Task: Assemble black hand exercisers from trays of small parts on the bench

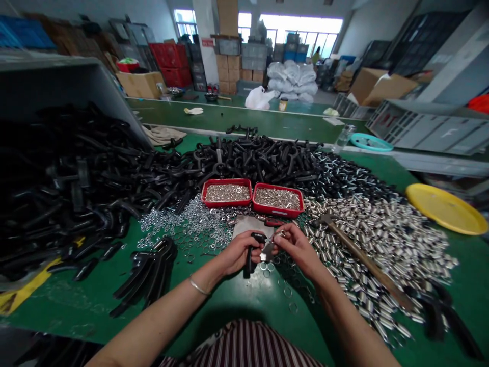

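My left hand (pixel 239 253) is closed round a black curved handle (pixel 249 259), whose lower end sticks out below the fingers. Close by on the right, my right hand (pixel 296 247) pinches a small shiny metal part (pixel 280 234) at the handle's upper end. A flat silver piece (pixel 266 252) shows between the two hands; which hand bears it I cannot tell. Behind them lies a grey metal plate (pixel 244 224) with a red-handled tool (pixel 274 223) at its edge. Loose metal rings (pixel 267 267) lie on the green table under the hands.
Two red trays (pixel 226 205) (pixel 277 212) of tiny metal parts stand ahead. Black handles (pixel 260 158) are heaped behind and left; silver nuts (pixel 206 227) lie left. A hammer (pixel 367 262) rests across silver cylinders (pixel 412 239). A yellow lid (pixel 446 209) lies right.
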A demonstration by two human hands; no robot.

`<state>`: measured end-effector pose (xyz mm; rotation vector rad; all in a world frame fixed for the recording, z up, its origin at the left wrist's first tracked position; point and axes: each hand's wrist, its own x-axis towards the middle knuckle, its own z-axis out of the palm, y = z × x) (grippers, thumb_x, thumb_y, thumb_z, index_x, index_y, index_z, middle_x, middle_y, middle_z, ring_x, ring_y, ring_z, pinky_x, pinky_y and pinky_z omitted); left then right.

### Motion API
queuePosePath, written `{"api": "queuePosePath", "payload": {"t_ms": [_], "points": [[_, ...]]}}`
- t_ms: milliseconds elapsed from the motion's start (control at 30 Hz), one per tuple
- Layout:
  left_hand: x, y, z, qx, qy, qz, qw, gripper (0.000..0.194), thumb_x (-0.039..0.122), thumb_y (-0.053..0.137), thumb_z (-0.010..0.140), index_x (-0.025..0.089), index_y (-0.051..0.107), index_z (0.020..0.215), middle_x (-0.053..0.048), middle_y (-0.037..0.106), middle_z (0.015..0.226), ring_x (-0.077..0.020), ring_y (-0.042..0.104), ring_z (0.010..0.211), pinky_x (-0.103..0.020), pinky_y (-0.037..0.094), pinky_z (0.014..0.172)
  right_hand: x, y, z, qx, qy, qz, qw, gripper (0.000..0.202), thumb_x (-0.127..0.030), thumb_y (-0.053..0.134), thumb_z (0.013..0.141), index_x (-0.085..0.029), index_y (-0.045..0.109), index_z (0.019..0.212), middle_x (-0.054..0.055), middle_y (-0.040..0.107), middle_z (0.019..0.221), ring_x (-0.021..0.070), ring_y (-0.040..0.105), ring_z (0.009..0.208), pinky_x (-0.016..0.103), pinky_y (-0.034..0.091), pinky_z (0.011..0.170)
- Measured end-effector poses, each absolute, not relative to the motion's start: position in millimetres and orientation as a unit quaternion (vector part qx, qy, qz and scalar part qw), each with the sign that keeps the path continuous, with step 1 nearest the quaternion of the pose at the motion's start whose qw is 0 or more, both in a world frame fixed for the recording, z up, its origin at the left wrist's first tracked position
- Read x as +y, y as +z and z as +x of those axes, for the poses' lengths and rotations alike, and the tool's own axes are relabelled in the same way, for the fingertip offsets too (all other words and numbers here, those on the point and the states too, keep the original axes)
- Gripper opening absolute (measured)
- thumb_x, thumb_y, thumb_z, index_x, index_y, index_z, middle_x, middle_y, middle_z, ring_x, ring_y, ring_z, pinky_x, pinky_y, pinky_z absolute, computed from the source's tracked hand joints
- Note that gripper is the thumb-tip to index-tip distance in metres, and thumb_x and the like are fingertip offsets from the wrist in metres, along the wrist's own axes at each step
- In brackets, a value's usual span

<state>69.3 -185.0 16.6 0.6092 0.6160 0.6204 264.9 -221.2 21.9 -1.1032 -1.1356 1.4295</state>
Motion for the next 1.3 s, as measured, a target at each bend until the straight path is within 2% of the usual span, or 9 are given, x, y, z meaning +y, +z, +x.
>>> {"api": "queuePosePath", "payload": {"t_ms": [300, 400, 500, 567, 667, 733, 933, 1133, 1300], "points": [[-196, 10, 63, 0.286, 0.244, 0.398, 0.837, 0.033, 0.014, 0.056, 0.072, 0.02, 0.046, 0.103, 0.003, 0.055, 0.072, -0.0063, 0.043, 0.05, -0.019, 0.033, 0.048, -216, 16, 261, -0.575, 0.502, -0.52, 0.384, 0.027, -0.044, 0.069, 0.086, -0.023, 0.055, 0.095, -0.004, 0.056, 0.072, 0.0144, 0.056, 0.064, 0.026, 0.044, 0.057], [-200, 18, 60, 0.277, 0.184, 0.507, 0.796, 0.04, 0.016, 0.058, 0.073, 0.021, 0.044, 0.11, 0.003, 0.059, 0.074, -0.0075, 0.046, 0.048, -0.021, 0.036, 0.047, -213, 22, 262, -0.56, 0.561, -0.487, 0.367, 0.028, -0.046, 0.069, 0.086, -0.022, 0.054, 0.094, -0.005, 0.055, 0.07, 0.0125, 0.052, 0.059, 0.024, 0.042, 0.053], [-199, 27, 57, 0.24, 0.148, 0.525, 0.803, 0.037, 0.027, 0.063, 0.081, 0.02, 0.046, 0.113, -0.003, 0.065, 0.084, -0.008, 0.05, 0.052, -0.023, 0.04, 0.049, -204, 25, 261, -0.537, 0.631, -0.431, 0.358, 0.029, -0.046, 0.067, 0.086, -0.022, 0.053, 0.092, -0.005, 0.058, 0.071, 0.0115, 0.052, 0.056, 0.024, 0.042, 0.053], [-194, 29, 59, 0.234, 0.144, 0.488, 0.829, 0.03, 0.041, 0.058, 0.088, 0.019, 0.05, 0.107, -0.006, 0.067, 0.083, -0.0051, 0.042, 0.045, -0.02, 0.033, 0.044, -196, 24, 260, -0.548, 0.628, -0.425, 0.352, 0.028, -0.046, 0.066, 0.088, -0.022, 0.052, 0.095, -0.004, 0.059, 0.071, 0.0121, 0.053, 0.057, 0.025, 0.043, 0.053], [-183, 25, 64, 0.305, 0.213, 0.475, 0.797, 0.029, 0.046, 0.056, 0.089, 0.019, 0.051, 0.098, -0.002, 0.065, 0.069, -0.0033, 0.03, 0.037, -0.018, 0.022, 0.037, -192, 21, 262, -0.606, 0.526, -0.482, 0.351, 0.026, -0.044, 0.062, 0.091, -0.022, 0.054, 0.102, -0.003, 0.06, 0.073, 0.014, 0.055, 0.062, 0.026, 0.045, 0.058], [-172, 21, 64, 0.364, 0.306, 0.504, 0.721, 0.027, 0.044, 0.059, 0.087, 0.019, 0.052, 0.095, -0.001, 0.066, 0.069, -0.0052, 0.04, 0.04, -0.017, 0.028, 0.039, -201, 17, 269, -0.684, 0.399, -0.522, 0.317, 0.018, -0.038, 0.06, 0.094, -0.021, 0.058, 0.1, 0.0, 0.062, 0.082, 0.0159, 0.058, 0.073, 0.028, 0.046, 0.067], [-139, 20, 55, 0.404, 0.418, 0.502, 0.641, 0.034, 0.051, 0.059, 0.087, 0.019, 0.056, 0.095, -0.004, 0.071, 0.085, -0.0097, 0.059, 0.06, -0.02, 0.047, 0.056, -252, 3, 285, -0.832, 0.097, -0.544, 0.046, 0.012, -0.022, 0.057, 0.095, -0.018, 0.064, 0.086, 0.007, 0.061, 0.088, 0.0206, 0.055, 0.084, 0.03, 0.041, 0.072], [-147, 8, 78, 0.404, 0.432, 0.532, 0.606, 0.034, 0.052, 0.06, 0.088, 0.018, 0.056, 0.09, -0.002, 0.069, 0.078, -0.0065, 0.046, 0.05, -0.018, 0.035, 0.048, -249, -7, 283, -0.854, 0.02, -0.52, 0.019, 0.013, -0.019, 0.057, 0.094, -0.018, 0.063, 0.083, 0.008, 0.062, 0.086, 0.0231, 0.053, 0.084, 0.034, 0.039, 0.072], [-150, 2, 79, 0.431, 0.468, 0.518, 0.572, 0.035, 0.053, 0.059, 0.088, 0.019, 0.059, 0.089, -0.003, 0.07, 0.084, -0.0078, 0.049, 0.056, -0.02, 0.042, 0.056, -247, -8, 284, -0.859, 0.028, -0.511, 0.018, 0.009, -0.02, 0.059, 0.093, -0.02, 0.064, 0.087, 0.007, 0.062, 0.089, 0.0221, 0.053, 0.085, 0.033, 0.038, 0.072]]}}
